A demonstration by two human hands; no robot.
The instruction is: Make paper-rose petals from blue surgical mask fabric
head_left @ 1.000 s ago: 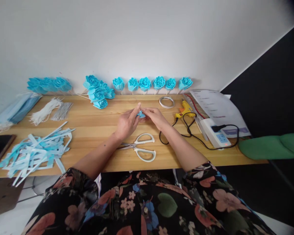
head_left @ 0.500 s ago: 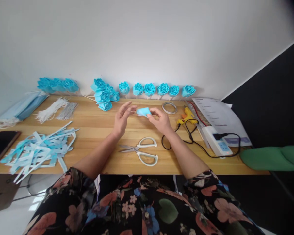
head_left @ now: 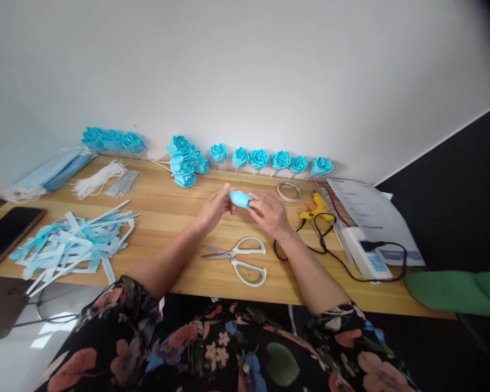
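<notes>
A small light-blue piece of material point(head_left: 240, 199), smooth and rounded, is held up between both hands above the middle of the table. My left hand point(head_left: 217, 208) pinches its left end, thumb on top. The right end is gripped by the fingers of my right hand point(head_left: 269, 212). Below the hands, white-handled scissors point(head_left: 249, 272) lie with blades parted, pointing left. Blue flowers point(head_left: 258, 159) on thin sticks lean along the wall, and a pile of more blue flowers point(head_left: 184, 163) rests behind my left hand.
Blue-white strips point(head_left: 73, 239), a phone point(head_left: 10, 234), white cords point(head_left: 98, 178), grey strips point(head_left: 123, 183) and masks point(head_left: 51, 171) lie left. At right are a wire coil point(head_left: 288, 191), yellow glue gun point(head_left: 317, 207), power strip point(head_left: 366, 256), black cable, papers point(head_left: 363, 209) and a green object point(head_left: 453, 293).
My left hand has closed on the left end of the blue piece, which now looks rounded. The view has shifted and tilted slightly.
</notes>
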